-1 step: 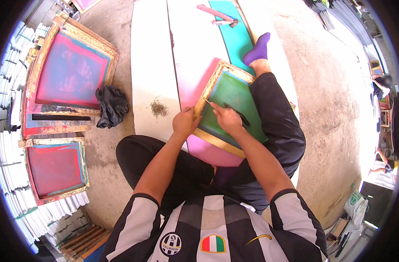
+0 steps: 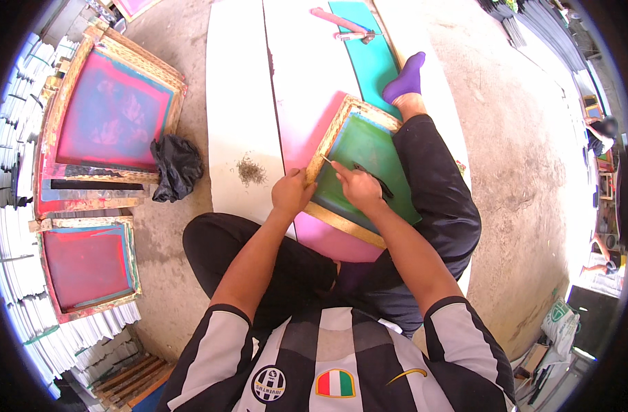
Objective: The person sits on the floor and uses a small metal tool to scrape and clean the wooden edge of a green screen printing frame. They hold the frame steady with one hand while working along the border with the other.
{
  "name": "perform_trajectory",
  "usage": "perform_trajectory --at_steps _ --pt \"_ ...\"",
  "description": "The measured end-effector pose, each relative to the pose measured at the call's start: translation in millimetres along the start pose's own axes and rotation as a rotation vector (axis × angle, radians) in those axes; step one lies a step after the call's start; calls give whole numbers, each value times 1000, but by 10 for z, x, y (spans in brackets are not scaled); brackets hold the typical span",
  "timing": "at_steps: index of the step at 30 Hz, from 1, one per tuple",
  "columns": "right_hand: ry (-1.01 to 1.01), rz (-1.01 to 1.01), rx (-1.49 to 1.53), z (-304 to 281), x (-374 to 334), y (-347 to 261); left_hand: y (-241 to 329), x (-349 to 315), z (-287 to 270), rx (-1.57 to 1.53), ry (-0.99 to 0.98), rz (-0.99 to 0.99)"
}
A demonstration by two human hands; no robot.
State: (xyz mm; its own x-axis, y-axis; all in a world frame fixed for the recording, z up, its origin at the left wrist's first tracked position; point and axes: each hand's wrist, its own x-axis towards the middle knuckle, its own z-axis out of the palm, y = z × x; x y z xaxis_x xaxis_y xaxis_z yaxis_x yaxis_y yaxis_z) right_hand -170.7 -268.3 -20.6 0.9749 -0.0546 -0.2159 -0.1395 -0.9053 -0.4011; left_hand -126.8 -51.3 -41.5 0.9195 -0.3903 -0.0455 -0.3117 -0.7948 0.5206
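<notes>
1. Around the seated person lie several other things; a stack of large wooden screen-printing frames with pink and blue mesh (image 2: 111, 113) sits to the left on the concrete floor, a smaller wooden frame with red mesh (image 2: 87, 264) lies nearer, and a crumpled black plastic bag (image 2: 176, 167) rests beside the stack.
2. Close to the left hand (image 2: 292, 193), a small heap of dark scrapings (image 2: 249, 169) lies on the white board (image 2: 235, 103); farther up, a pink-handled tool (image 2: 341, 24) lies across a teal strip (image 2: 372, 58).
3. Nothing lies between the hands and the wooden-framed screen with green mesh (image 2: 369, 165); it rests tilted on the person's right leg in black trousers (image 2: 441, 199), near the purple-socked foot (image 2: 405, 79).
4. Its long axis runs from lower right toward upper left, mesh face upward.
5. The left hand is closed around the frame's left edge; the right hand (image 2: 360, 185) is curled tight on a thin dark pointed tool (image 2: 370, 175), whose tip points up-left against that edge.
</notes>
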Motion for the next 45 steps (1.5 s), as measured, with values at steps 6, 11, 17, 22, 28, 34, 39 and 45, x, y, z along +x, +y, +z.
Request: perform_trajectory --at_steps 6,11,17,22,28,34,39,45 --pt "112 27 383 220 56 193 53 51 30 5 -5 42" --pt "-318 375 908 -101 130 79 23 28 4 -10 -8 24" --pt "-492 594 1267 -232 155 100 10 34 -5 10 -42 -10" --pt "75 -73 571 275 143 347 45 46 24 -70 11 15" --pt "-332 337 961 -92 224 46 23 10 -39 -47 -20 -3" --pt "-402 462 1030 -274 170 -8 99 38 -84 -57 -61 -33" --pt "-73 128 505 -71 11 23 44 39 -45 -60 -49 -12" --pt "16 118 276 -109 -125 -75 36 48 -29 -39 -62 -19"
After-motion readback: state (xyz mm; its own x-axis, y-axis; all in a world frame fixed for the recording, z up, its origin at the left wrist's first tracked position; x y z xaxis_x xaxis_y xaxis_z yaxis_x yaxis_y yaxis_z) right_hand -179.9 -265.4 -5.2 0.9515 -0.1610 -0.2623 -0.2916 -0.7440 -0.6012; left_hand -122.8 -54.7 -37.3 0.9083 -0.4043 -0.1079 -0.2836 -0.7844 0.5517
